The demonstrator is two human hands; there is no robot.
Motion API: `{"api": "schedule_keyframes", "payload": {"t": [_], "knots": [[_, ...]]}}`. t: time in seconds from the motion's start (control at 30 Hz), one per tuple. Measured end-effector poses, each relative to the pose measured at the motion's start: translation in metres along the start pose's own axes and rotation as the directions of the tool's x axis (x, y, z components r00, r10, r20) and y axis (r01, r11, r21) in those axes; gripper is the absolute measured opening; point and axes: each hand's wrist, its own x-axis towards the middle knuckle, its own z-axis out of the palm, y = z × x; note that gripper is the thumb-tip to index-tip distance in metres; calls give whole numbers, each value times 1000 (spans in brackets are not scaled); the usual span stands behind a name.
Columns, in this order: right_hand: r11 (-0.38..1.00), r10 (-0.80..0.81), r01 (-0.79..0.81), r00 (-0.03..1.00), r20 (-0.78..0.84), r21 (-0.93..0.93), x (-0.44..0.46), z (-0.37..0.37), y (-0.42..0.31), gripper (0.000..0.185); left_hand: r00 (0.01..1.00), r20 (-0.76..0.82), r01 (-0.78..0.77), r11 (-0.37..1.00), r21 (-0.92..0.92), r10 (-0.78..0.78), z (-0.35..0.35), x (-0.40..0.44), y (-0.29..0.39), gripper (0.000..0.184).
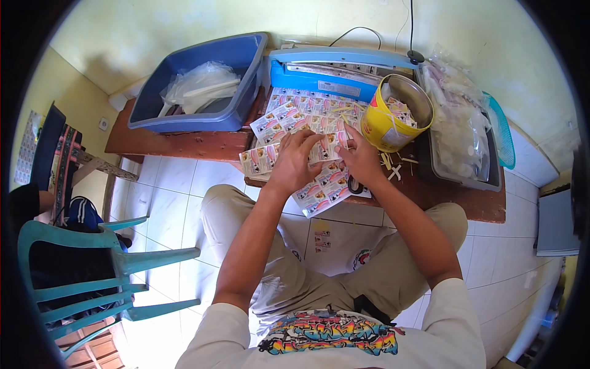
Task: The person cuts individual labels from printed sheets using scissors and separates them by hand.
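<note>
A strip of printed labels (261,158) lies under my left hand (296,158), whose curved fingers press on it. The strip's right end is pinched in my right hand (359,158), thumb and fingers together. More printed label sheets (326,187) are spread beneath and behind both hands on the wooden bench (184,145). Just below my right hand, dark scissor handles (354,184) show in part. A yellow tin (388,126) with cut label pieces inside stands to the right of my right hand.
At the back left stands a blue tub (184,120) with plastic bags. A blue paper cutter (316,80) is behind the sheets. On the right, a grey tray (464,178) holds filled plastic bags. Paper offcuts (393,169) lie near the tin. A green chair (80,237) stands left.
</note>
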Motion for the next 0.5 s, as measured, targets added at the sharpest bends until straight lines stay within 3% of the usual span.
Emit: {"api": "schedule_keyframes", "payload": {"t": [0.03, 0.17, 0.23, 0.5], "knots": [[988, 79, -84, 996, 48, 132, 2, -2, 1, 67, 1000, -14, -8, 1000, -19, 8, 0, 1, 2, 67], [947, 64, -89, 994, 89, 308, 3, -5, 4, 62, 998, -39, -47, 999, -10, 47, -2, 2, 4, 64], [867, 19, -75, 993, 119, 492, 1, -6, 4, 59, 997, -36, -66, 998, -10, 66, -3, 2, 5, 65], [862, 20, -105, 984, 175, 497, 3, -12, 0, 42, 992, -102, -74, 996, -49, 69, -7, 2, 9, 65]]}}
